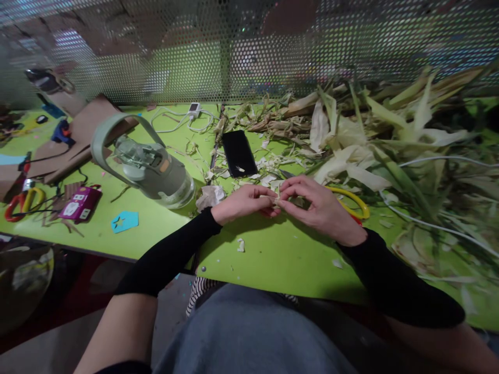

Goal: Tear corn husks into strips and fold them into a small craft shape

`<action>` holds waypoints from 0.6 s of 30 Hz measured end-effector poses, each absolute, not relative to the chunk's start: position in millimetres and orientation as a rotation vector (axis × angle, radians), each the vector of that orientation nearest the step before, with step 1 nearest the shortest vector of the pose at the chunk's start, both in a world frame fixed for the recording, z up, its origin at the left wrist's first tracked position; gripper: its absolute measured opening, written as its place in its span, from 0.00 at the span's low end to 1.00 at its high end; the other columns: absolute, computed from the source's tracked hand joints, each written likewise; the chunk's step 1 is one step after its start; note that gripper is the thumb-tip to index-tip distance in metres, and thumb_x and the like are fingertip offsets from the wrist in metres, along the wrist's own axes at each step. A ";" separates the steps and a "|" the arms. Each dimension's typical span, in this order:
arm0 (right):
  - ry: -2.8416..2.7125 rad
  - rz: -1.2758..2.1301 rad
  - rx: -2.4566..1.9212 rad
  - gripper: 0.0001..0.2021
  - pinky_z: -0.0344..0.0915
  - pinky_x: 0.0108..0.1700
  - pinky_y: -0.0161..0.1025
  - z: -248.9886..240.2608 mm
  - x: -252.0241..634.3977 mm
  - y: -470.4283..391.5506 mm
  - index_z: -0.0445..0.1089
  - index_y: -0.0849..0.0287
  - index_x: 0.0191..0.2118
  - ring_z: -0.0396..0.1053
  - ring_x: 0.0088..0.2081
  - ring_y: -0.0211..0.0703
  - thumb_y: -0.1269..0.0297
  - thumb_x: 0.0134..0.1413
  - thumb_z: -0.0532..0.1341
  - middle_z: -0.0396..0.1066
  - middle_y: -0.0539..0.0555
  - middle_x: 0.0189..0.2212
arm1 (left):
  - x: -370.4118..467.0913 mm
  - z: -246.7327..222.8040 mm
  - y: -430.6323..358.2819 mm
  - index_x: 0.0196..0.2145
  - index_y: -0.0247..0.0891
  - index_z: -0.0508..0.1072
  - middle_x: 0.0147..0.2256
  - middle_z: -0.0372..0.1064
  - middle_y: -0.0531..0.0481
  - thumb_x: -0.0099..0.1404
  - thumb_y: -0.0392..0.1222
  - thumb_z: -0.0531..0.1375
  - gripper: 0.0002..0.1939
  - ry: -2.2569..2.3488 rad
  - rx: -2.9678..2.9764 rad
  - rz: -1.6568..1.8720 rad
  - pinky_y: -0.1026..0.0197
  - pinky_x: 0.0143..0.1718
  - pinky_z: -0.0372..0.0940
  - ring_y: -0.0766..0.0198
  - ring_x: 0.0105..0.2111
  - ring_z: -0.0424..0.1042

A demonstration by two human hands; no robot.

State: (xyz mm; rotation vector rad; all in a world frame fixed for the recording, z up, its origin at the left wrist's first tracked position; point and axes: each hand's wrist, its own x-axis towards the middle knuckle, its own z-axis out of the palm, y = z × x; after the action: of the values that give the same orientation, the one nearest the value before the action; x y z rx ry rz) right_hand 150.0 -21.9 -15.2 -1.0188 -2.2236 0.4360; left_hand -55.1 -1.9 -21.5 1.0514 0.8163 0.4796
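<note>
My left hand (251,201) and my right hand (312,202) meet above the green table. Both pinch a small pale piece of corn husk (278,199) between thumb and fingers; most of it is hidden by the fingertips. Partly behind my right hand lies a pair of scissors with a yellow handle (365,206). Just beyond my hands is a black phone (238,153) with a pale scrap on its screen. Crumpled whitish paper or husk (210,197) lies by my left wrist. Husk shreds (268,179) are scattered around.
A large heap of corn husks (351,140) covers the right side, with a white cable (432,218) across it. A green-lidded bottle (156,169) stands at left, near a purple box (81,203), orange-and-yellow scissors (24,205) and a blue paper piece (125,222). A perforated panel (187,57) runs behind.
</note>
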 end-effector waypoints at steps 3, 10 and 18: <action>-2.252 0.404 -1.014 0.05 0.72 0.44 0.46 -14.9 149.6 -21.4 0.68 0.55 0.32 0.74 0.41 0.48 0.67 0.60 0.62 0.74 0.56 0.38 | -56.0 -22.4 -1.2 0.43 0.29 0.76 0.33 0.78 0.47 0.66 0.31 0.62 0.08 0.811 1.083 0.467 0.58 0.47 0.71 0.70 0.32 0.76; -2.236 0.436 -1.045 0.05 0.72 0.39 0.44 -13.5 149.2 -20.5 0.67 0.55 0.30 0.73 0.38 0.46 0.68 0.58 0.62 0.74 0.56 0.38 | -56.9 -28.2 1.2 0.46 0.31 0.76 0.37 0.77 0.48 0.61 0.33 0.67 0.15 0.773 1.160 0.466 0.59 0.45 0.68 0.71 0.33 0.73; -2.370 0.547 -0.938 0.05 0.73 0.41 0.45 -7.7 156.7 -18.8 0.69 0.55 0.31 0.73 0.39 0.47 0.68 0.59 0.60 0.74 0.57 0.38 | -59.3 -30.7 3.2 0.45 0.30 0.76 0.37 0.77 0.48 0.62 0.37 0.68 0.14 0.715 1.132 0.342 0.56 0.49 0.68 0.69 0.36 0.74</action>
State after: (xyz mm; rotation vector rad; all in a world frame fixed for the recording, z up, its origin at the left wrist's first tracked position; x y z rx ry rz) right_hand 156.7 -18.8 -7.7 -0.9383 -2.3702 0.5472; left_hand -59.3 3.2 -30.7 1.1320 0.7153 0.3425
